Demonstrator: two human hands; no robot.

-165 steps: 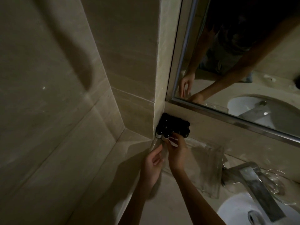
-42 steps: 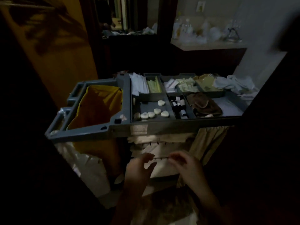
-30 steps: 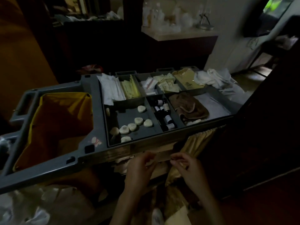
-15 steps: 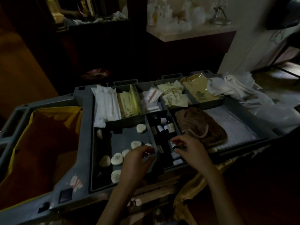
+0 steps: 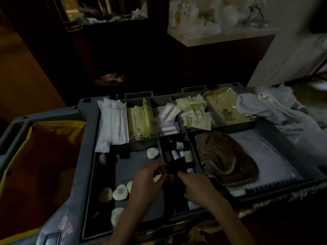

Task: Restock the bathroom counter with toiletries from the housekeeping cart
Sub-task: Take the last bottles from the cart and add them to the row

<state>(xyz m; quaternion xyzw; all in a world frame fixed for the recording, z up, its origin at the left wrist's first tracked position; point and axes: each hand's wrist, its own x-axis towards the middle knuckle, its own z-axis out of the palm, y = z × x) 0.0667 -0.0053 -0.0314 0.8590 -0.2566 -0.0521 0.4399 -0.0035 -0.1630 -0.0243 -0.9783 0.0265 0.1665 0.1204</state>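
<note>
The grey housekeeping cart tray [image 5: 88, 138] lies below me, split into compartments. A narrow middle compartment holds several small dark bottles [image 5: 184, 152] with pale labels. Above its near end, one small dark bottle [image 5: 172, 167] sits between my two hands. My left hand [image 5: 146, 181] pinches its left end with thumb and fingers. My right hand [image 5: 200, 188] meets its right end with the fingertips. The dim light hides the exact grip. Round white soaps [image 5: 120, 191] lie in the wide compartment under my left hand.
White sachets [image 5: 113, 121], yellow packets [image 5: 139, 121] and small pale packets [image 5: 192, 112] fill the far compartments. A brown cloth [image 5: 224, 156] lies right of the bottles. A yellow bag [image 5: 44, 156] hangs at the left. White linen [image 5: 265, 106] is heaped at the far right.
I have left the bathroom counter and come up to the cart. Both hands rose over the tray and came together at the bottle compartment, now closed on one dark bottle.
</note>
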